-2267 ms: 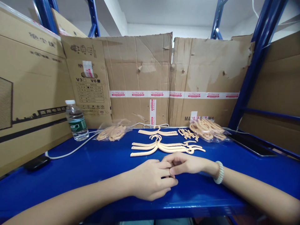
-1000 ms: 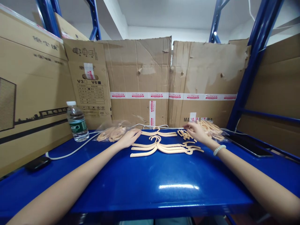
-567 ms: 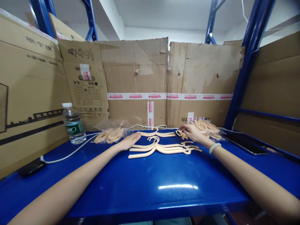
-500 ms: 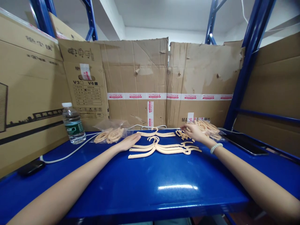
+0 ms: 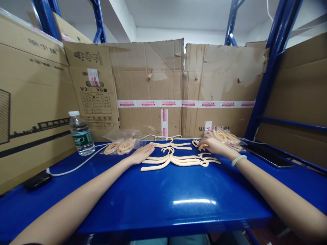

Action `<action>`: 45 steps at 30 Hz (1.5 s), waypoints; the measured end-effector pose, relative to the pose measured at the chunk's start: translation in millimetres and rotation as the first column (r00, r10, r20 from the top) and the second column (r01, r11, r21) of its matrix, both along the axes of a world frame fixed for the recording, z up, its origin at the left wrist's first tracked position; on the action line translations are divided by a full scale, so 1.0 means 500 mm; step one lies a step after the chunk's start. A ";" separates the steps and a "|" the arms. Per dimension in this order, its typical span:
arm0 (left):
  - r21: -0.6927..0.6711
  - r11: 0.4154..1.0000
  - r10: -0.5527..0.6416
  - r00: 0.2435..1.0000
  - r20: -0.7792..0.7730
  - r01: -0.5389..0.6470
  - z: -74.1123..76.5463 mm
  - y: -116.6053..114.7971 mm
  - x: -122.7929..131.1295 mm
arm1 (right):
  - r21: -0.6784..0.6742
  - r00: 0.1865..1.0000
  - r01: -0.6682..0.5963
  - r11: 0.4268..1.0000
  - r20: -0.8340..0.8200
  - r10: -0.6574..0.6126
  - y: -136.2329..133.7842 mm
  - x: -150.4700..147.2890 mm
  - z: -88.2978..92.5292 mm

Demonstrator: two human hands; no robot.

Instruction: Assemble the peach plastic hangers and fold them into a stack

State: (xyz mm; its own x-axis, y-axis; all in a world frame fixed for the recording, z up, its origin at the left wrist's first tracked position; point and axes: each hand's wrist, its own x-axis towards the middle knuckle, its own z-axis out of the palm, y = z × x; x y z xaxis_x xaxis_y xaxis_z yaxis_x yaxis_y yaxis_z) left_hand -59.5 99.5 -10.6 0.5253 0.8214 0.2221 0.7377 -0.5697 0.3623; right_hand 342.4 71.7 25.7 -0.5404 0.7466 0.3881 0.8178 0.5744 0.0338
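My left hand lies flat with its fingers stretched out, at the left ends of the beige clothes hangers. Several of these hangers lie overlapped on the blue tabletop, hooks pointing away from me. Another beige hanger lies just behind them. My right hand reaches over a small pile of beige pieces, its fingers bent down into it; whatever they pinch is too small to make out. Small curved beige hook pieces lie by the hangers' right ends.
Clear bags of beige parts lie behind each hand, a left bag and a right bag. A water bottle stands at the left, near a white cable. At the right is a dark phone-like slab. Cardboard walls the back.
My right hand has lowered slightly and shifted a little right over the small pieces. My left hand stays resting by the hangers. The view has moved very slightly.
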 end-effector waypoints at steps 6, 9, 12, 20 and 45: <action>0.035 0.999 -0.027 0.999 0.024 0.027 0.005 -0.007 0.001 | -0.038 0.993 -0.056 0.998 0.106 0.060 0.001 -0.015 -0.012; 0.057 0.997 -0.044 0.999 0.026 0.042 0.007 -0.009 0.002 | -0.004 0.986 -0.023 1.000 0.165 0.023 0.002 -0.021 -0.017; 0.009 1.000 0.008 1.000 -0.029 -0.007 0.006 -0.007 0.003 | 0.031 0.981 -0.003 1.000 0.195 -0.003 -0.001 -0.027 -0.019; 0.057 0.998 -0.002 0.999 0.033 0.000 0.003 -0.006 0.003 | 0.050 0.977 -0.089 0.995 0.197 0.078 -0.009 -0.033 -0.013; 0.298 0.949 0.065 0.988 0.140 -0.104 0.031 -0.043 0.032 | 0.075 0.672 0.017 0.997 -0.739 0.044 -0.030 -0.051 -0.005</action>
State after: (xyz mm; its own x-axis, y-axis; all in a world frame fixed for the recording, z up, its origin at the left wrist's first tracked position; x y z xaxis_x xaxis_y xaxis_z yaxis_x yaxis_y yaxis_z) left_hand -43.7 78.0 4.8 0.4080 0.7445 0.5285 0.7471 -0.6050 0.2755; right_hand 316.8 57.0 23.1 -0.0634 0.6960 0.7152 0.5842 0.6070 -0.5388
